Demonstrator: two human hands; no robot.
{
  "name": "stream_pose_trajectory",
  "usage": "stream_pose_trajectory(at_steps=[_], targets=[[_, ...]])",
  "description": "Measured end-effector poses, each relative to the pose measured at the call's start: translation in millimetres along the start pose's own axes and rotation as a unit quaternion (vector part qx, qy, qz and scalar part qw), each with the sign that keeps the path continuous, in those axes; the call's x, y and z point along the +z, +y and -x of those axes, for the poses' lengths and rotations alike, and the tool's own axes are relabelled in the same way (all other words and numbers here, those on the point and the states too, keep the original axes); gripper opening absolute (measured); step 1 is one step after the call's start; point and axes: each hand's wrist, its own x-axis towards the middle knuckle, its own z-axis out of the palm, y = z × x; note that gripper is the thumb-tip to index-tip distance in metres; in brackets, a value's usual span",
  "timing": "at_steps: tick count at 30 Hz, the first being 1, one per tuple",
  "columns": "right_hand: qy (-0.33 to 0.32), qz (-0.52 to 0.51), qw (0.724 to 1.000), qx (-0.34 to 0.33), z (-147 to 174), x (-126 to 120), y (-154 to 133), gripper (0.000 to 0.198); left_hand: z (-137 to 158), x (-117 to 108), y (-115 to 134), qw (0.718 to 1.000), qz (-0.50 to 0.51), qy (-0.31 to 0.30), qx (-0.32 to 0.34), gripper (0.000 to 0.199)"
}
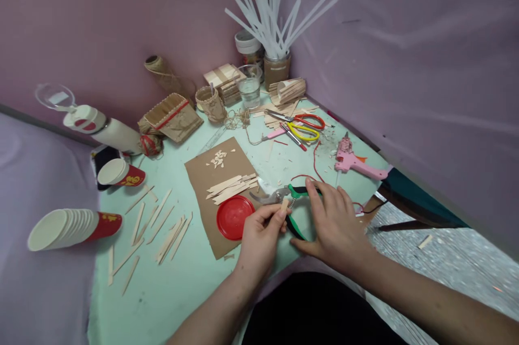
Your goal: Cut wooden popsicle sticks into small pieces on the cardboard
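Note:
My left hand [263, 231] pinches a short piece of wooden craft stick [284, 205] between thumb and fingers, its tip pointing up. Just right of it, green-and-black pruning shears [298, 227] lie on the table with handles spread and blades toward the left. My right hand [334, 220] is spread over the shears' handles, fingers stretched across the upper one and thumb near the end of the lower one. A red round lid [234, 218] sits left of my left hand on a brown cardboard sheet [203, 172]. Cut stick strips [229, 187] and small chips [219, 159] lie on that sheet.
Loose craft sticks [170, 239] and stacked paper cups [77, 229] are at the left. Scissors [308, 120] and a pink glue gun [357, 164] lie at the right. A water cup [249, 91], jar of white sticks [277, 69] and cardboard box [174, 118] stand behind.

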Motion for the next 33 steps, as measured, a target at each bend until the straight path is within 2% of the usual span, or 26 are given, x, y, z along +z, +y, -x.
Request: stream_pose_trajectory(at_steps=[4, 7, 9, 11, 12, 14, 17, 20, 22, 29, 33], targets=[[0.0, -0.064, 0.998, 0.021, -7.4, 3.2, -5.0, 0.093, 1.0, -5.0, 0.9, 0.999, -0.03, -0.012, 0.034, 0.025], [-0.077, -0.198, 0.974, 0.082, -13.7, -4.3, 1.3, 0.086, 3.3, -14.7, 7.2, 0.995, -0.064, -0.002, 0.079, 0.023], [-0.161, -0.331, 0.922, 0.118, -16.2, -13.7, 12.1, 0.079, 4.6, -24.1, 11.1, 0.993, -0.077, 0.021, 0.087, 0.024], [-0.271, -0.475, 0.832, 0.094, -16.8, -23.3, 24.6, 0.068, 5.2, -34.1, 13.6, 0.994, -0.076, 0.039, 0.073, 0.024], [-0.303, -0.516, 0.796, 0.088, -16.5, -27.2, 29.8, 0.066, 5.3, -38.3, 14.4, 0.994, -0.073, 0.043, 0.067, 0.025], [-0.336, -0.536, 0.771, 0.071, -15.3, -31.7, 35.5, 0.073, 5.1, -44.0, 15.8, 0.995, -0.067, 0.042, 0.062, 0.025], [-0.327, -0.495, 0.803, 0.059, -13.5, -31.5, 30.9, 0.085, 4.9, -45.2, 18.1, 0.995, -0.068, 0.03, 0.069, 0.025], [-0.293, -0.442, 0.847, 0.033, -12.0, -28.7, 19.5, 0.087, 4.6, -42.6, 18.5, 0.992, -0.095, 0.022, 0.086, 0.021], [-0.281, -0.412, 0.867, 0.012, -10.6, -27.5, 14.5, 0.086, 4.2, -41.8, 16.4, 0.987, -0.12, 0.017, 0.101, 0.02], [-0.241, -0.352, 0.904, -0.034, -3.7, -22.4, 16.7, 0.091, 3.6, -44.8, 5.5, 0.977, -0.162, -0.003, 0.141, 0.022], [-0.242, -0.339, 0.908, -0.036, -2.3, -21.1, 17.3, 0.092, 5.0, -45.5, 5.6, 0.976, -0.167, 0.0, 0.142, 0.023]])
